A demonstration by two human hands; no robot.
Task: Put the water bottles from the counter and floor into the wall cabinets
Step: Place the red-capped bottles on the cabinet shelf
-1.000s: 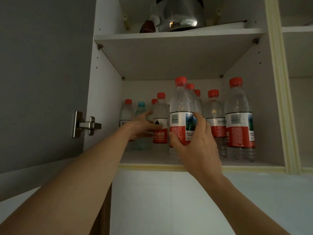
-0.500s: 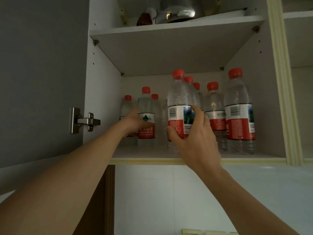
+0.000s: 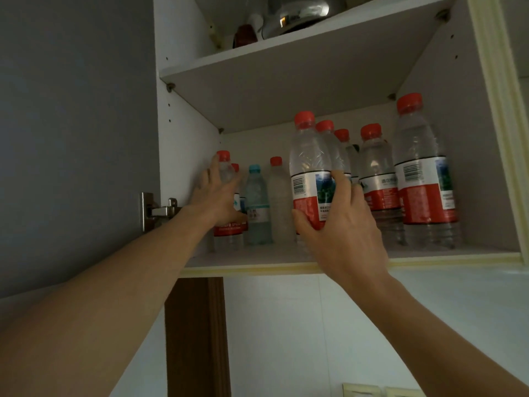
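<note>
The open wall cabinet's lower shelf [image 3: 429, 257] holds several clear water bottles. My right hand [image 3: 340, 227] grips a tall red-capped bottle [image 3: 310, 156] with a red and white label, standing near the shelf's front middle. My left hand [image 3: 217, 196] wraps a smaller red-capped bottle [image 3: 224, 167] at the far left by the cabinet wall. Between them stand a blue-capped bottle [image 3: 257, 204] and a plain red-capped one [image 3: 279, 202]. More tall red-capped bottles stand to the right, the nearest one [image 3: 423, 173] at the shelf's right end.
The upper shelf [image 3: 286, 67] carries a shiny metal pot [image 3: 297, 12] and a dark red item [image 3: 244, 35]. The grey cabinet door [image 3: 71, 138] stands open at left on a metal hinge [image 3: 156, 210]. White wall tiles and a brown strip [image 3: 197, 336] lie below.
My left hand has shifted the small red-capped bottle left to the cabinet wall, uncovering the blue-capped bottle. My right hand stays on the tall bottle. The view has tilted up.
</note>
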